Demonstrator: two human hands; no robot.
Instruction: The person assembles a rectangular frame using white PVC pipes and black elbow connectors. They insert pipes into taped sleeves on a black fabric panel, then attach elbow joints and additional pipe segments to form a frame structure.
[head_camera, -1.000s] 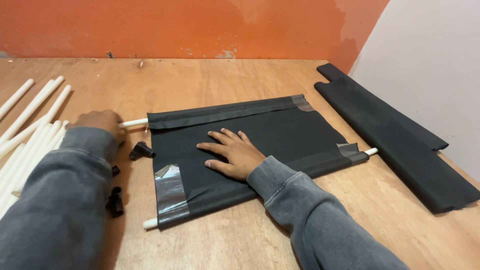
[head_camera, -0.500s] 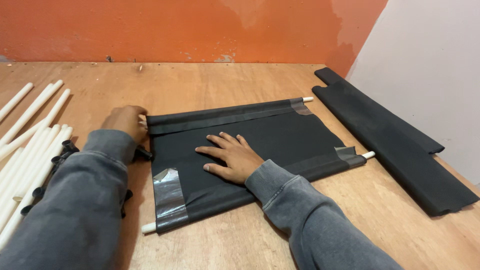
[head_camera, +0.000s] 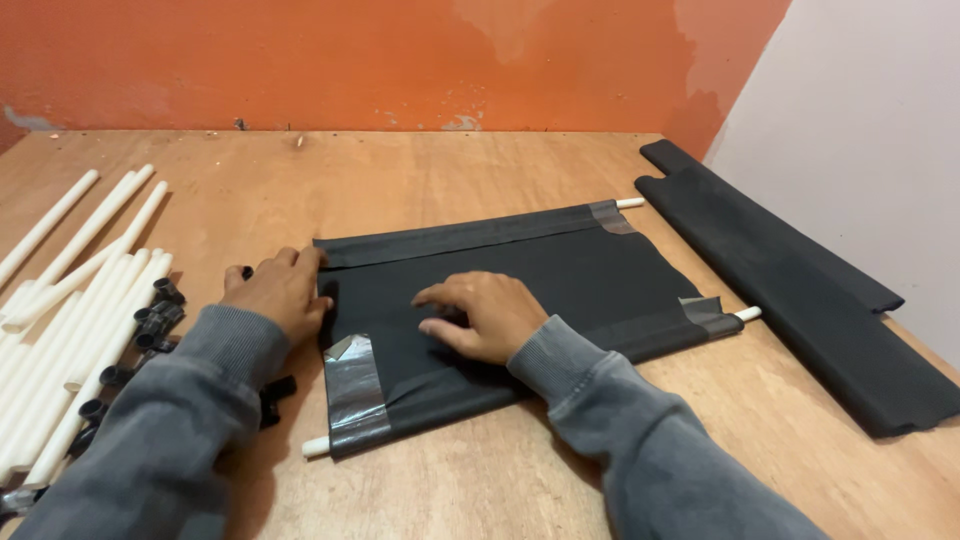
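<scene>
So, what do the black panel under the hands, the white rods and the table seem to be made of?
Black panel: matte woven fabric, it seems, creased and held with grey tape. White rods: smooth, probably plastic pipe. Table: bare plywood, with visible grain. Both hands rest on the panel.

A bundle of white plastic pipes (head_camera: 70, 300) lies along the left side of the wooden table (head_camera: 430, 170), most of them side by side, a few splayed outward at the far end. Small black pipe connectors (head_camera: 155, 315) sit scattered just beside them. On the right, a long folded stack of black fabric (head_camera: 800, 290) rests near the pale wall (head_camera: 870, 130). An orange wall (head_camera: 350, 60) runs behind the table.
</scene>
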